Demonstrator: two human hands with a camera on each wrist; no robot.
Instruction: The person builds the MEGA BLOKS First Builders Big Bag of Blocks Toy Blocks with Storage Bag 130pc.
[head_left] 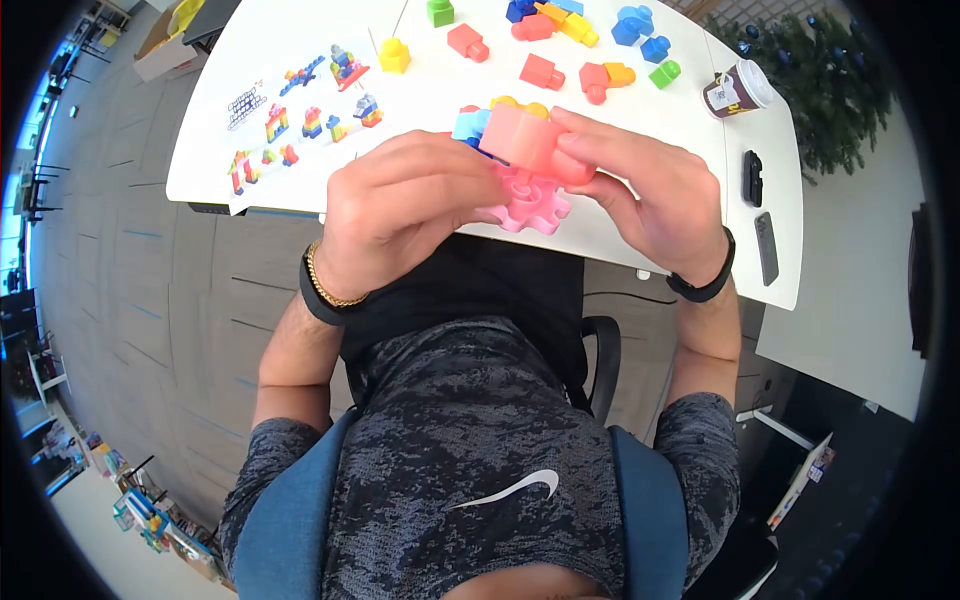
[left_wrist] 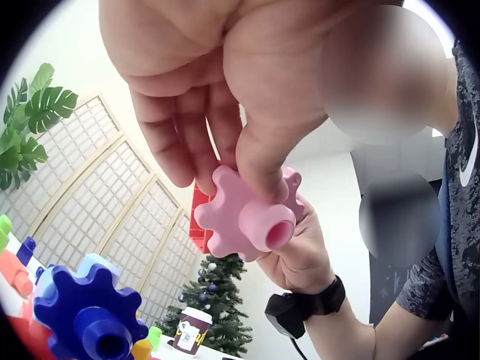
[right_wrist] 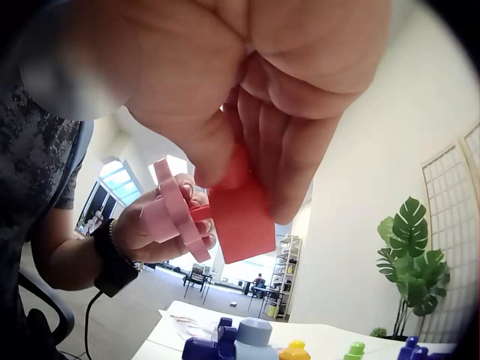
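Left hand (head_left: 410, 192): pinching the pink gear (left_wrist: 228, 215) by its edge, probably keeps the hub (left_wrist: 270, 228) clear
Right hand (head_left: 655, 188): gripping the red block (right_wrist: 243, 225), steadying it I guess

Your left forearm (head_left: 300, 355) and right forearm (head_left: 708, 325) reach forward, bare. Left hand (head_left: 415, 190) and right hand (head_left: 650, 185) are raised in front of you, angled inward, fingertips near each other. Left thumb (left_wrist: 262, 161) pinches against the fingers; right thumb (right_wrist: 206, 154) pinches too, right fingers (right_wrist: 289, 154) extending downward in the right wrist view.
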